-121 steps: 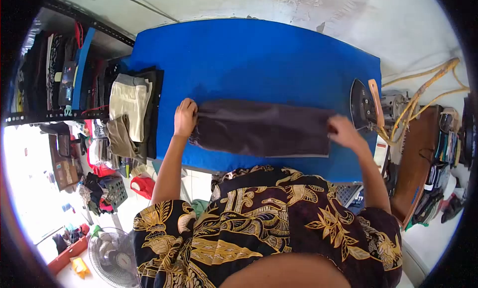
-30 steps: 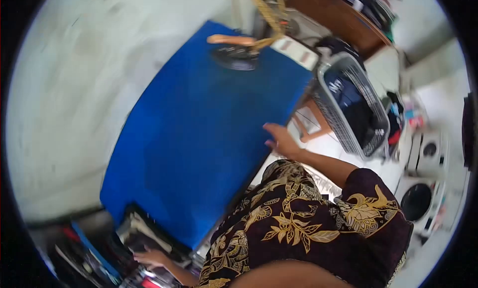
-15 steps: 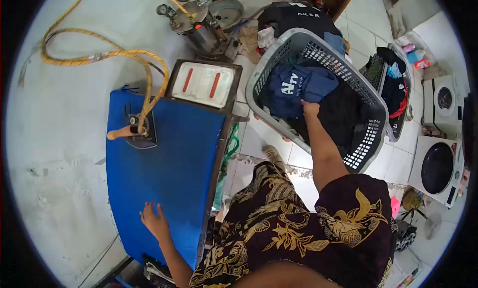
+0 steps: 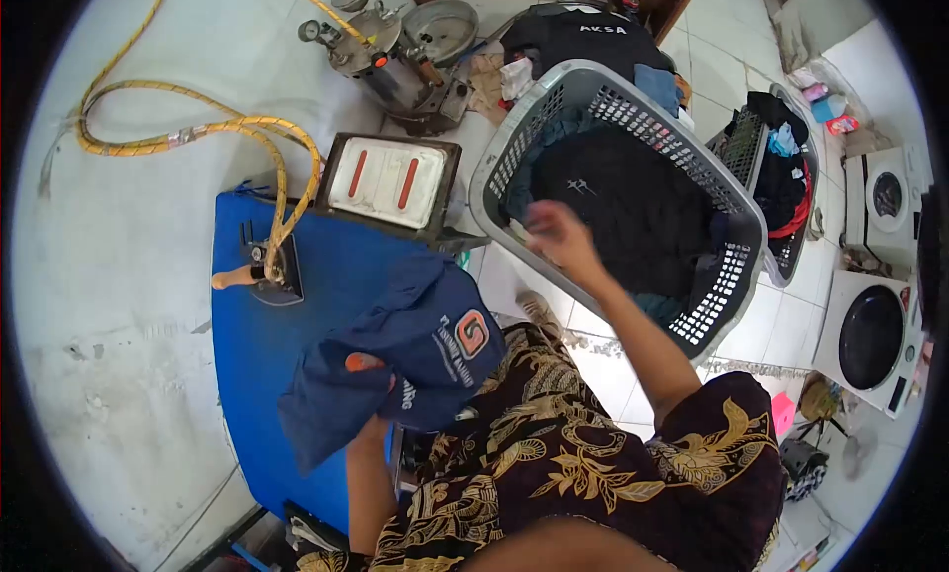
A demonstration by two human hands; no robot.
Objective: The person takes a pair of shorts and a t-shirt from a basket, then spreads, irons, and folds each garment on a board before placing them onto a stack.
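Observation:
A navy shirt [image 4: 415, 325] with an orange-and-white logo and white lettering is spread partly over the blue ironing board [image 4: 267, 374] and partly over its edge on my side. My left hand [image 4: 372, 432] is at the shirt's lower edge, its fingers mostly hidden by the cloth. Over the near rim of the grey laundry basket [image 4: 741, 305] is my right hand [image 4: 565, 244], blurred, with loosely bent, parted fingers and nothing held. Inside the basket lie black clothes [image 4: 633, 196]. A steam iron [image 4: 277, 275] with a wooden handle rests at the board's far left.
A yellow hose [image 4: 198, 132] loops from the iron to a metal boiler [image 4: 386, 68]. Beyond the board is a white tray with red strips [image 4: 384, 178]. A black clothes pile [image 4: 588, 43] and a second basket [image 4: 741, 147] lie beyond; washing machines [image 4: 870, 335] stand right.
The navy shirt has gone from the basket to the board, over my left hand. My right hand has let go of it and drawn back left to the basket's rim.

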